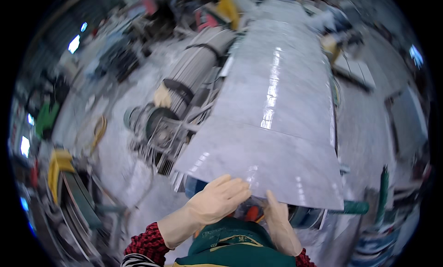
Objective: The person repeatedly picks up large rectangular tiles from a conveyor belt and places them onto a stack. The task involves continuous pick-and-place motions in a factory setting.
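A long, glossy grey-white sheet (295,158) with a faint marble pattern stretches away from me, its near edge just above my waist. My left hand (221,198), in a cream rubber glove, lies flat at that edge with its fingers stretched out together. A little to the right, my right hand (278,216) in a matching glove holds the same edge. Its thumb shows over the sheet, while the other fingers seem tucked below and are mostly hidden. A crosswise seam or line runs over the sheet farther off.
Left of the sheet lies a large ribbed grey roller (200,64) with dark straps and a motor-like end. A yellow-topped metal frame (60,168) stands at the lower left. On the right are a green bar (353,207), an upright green post (383,188) and a leaning grey panel (406,121).
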`<state>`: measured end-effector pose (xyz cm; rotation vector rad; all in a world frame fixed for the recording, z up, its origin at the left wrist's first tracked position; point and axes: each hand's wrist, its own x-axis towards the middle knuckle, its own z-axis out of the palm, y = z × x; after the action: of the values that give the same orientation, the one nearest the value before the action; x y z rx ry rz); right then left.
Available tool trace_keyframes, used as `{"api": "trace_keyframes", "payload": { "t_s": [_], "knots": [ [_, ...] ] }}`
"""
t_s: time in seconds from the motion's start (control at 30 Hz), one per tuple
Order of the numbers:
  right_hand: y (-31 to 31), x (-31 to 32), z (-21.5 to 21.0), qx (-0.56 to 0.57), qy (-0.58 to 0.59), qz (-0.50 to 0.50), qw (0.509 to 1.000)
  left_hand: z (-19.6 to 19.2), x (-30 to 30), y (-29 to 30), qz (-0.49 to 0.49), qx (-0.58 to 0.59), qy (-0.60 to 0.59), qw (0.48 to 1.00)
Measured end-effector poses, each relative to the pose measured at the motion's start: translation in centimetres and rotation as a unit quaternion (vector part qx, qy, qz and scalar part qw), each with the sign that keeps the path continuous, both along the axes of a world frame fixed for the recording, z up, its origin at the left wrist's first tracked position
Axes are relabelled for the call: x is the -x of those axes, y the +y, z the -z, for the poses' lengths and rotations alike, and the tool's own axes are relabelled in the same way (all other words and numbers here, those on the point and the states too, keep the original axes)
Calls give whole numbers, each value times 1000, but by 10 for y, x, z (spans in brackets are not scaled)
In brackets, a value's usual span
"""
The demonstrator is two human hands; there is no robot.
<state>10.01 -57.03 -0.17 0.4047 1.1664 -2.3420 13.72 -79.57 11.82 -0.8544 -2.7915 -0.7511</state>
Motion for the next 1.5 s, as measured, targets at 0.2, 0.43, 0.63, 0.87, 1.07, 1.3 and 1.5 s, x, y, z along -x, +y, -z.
{"api": "trace_keyframes", "payload": {
  "t_s": [0.2, 0.43, 0.63, 0.87, 1.07, 1.3, 1.5],
  "knots": [
    [1, 9, -25, -85, -39, 102, 990, 68, -112, -76, -115, -64, 5, 991],
    [-11, 27, -51, -175, -66, 162, 969, 126, -151, -119, -196, -178, 29, 964],
    [-18, 33, -60, -196, -48, 149, 968, 126, -154, -135, -190, -220, 42, 956],
    [-24, 26, -63, -220, -52, 158, 961, 145, -159, -147, -199, -223, 21, 954],
    [-22, 11, -55, -133, -61, 167, 975, 139, -152, -155, -236, -256, -12, 937],
    [-28, -36, 17, -30, -137, 222, 965, 137, -122, -165, -356, -339, 70, 868],
    [-26, -110, 55, 22, -183, 202, 962, 91, -63, -152, -206, -229, 50, 950]
  ]
}}
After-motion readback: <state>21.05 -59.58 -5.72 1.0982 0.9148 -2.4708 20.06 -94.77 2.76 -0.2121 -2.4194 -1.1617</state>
